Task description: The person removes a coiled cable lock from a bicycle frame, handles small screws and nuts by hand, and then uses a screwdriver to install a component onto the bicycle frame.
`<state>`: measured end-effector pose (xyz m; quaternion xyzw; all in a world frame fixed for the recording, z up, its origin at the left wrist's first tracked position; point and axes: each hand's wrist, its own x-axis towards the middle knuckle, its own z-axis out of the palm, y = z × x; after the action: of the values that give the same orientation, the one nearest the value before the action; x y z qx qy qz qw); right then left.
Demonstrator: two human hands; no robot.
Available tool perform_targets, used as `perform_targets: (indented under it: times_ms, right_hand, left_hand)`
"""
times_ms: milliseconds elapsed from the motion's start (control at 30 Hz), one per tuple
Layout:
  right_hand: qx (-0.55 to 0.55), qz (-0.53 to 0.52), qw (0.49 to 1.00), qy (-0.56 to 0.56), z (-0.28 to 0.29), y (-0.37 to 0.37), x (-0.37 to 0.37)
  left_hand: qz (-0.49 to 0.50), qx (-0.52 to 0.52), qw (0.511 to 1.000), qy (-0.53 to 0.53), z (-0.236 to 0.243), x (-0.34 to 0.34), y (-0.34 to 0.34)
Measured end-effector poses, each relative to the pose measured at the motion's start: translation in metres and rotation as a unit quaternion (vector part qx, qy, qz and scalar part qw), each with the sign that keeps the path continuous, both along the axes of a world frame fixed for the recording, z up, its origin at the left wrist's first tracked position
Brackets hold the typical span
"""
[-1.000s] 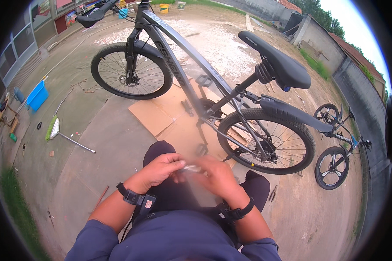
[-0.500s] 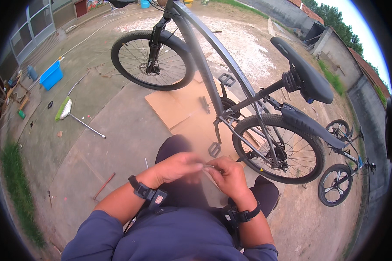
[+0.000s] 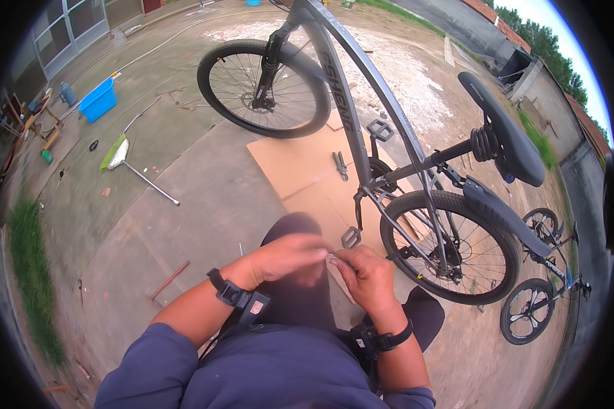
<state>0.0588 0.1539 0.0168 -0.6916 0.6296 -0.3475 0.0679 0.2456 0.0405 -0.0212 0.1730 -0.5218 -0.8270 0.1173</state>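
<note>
Above my knees, my right hand (image 3: 368, 273) is closed in a pinch with its thumb and forefinger on something small and pale that I cannot make out. Close beside those fingertips is my left hand (image 3: 290, 258), smeared by motion, so its fingers are unclear. In front of me stands a grey bicycle (image 3: 346, 112) with a black saddle (image 3: 501, 129). Its near pedal (image 3: 351, 237) is just beyond my right hand. Under the bicycle, a pair of pliers (image 3: 340, 165) lies on a sheet of cardboard (image 3: 280, 167).
A hammer (image 3: 170, 280) rests on the concrete to my left. Farther off are a broom (image 3: 117, 154) and a blue tub (image 3: 98, 102). A smaller bicycle (image 3: 527, 310) stands at the right, near a grey wall (image 3: 580, 204).
My view has shifted, so the bicycle and ground appear farther right. Both hands remain together above my knees, the left one blurred in both frames.
</note>
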Motion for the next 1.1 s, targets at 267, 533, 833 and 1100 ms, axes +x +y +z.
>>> perform_targets:
  times_ms: [267,533,833,1100]
  right_hand:
    - [0.002,0.009,1.0,0.019,-0.002,-0.02,0.014]
    - [0.064,-0.031,0.997,0.011,-0.004,-0.016,-0.012]
    - [0.04,-0.115,0.991,0.06,0.023,-0.005,-0.069]
    - [-0.175,-0.266,0.847,0.427,0.187,-0.055,-0.168]
  left_hand:
    - [0.082,-0.042,0.994,-0.057,-0.008,0.031,-0.03]
    - [0.227,-0.134,0.906,-0.33,-0.106,0.121,-0.07]
    - [0.041,-0.312,0.713,-0.627,-0.165,0.168,-0.049]
    - [0.349,-0.583,0.706,-0.201,0.0,0.004,-0.22]
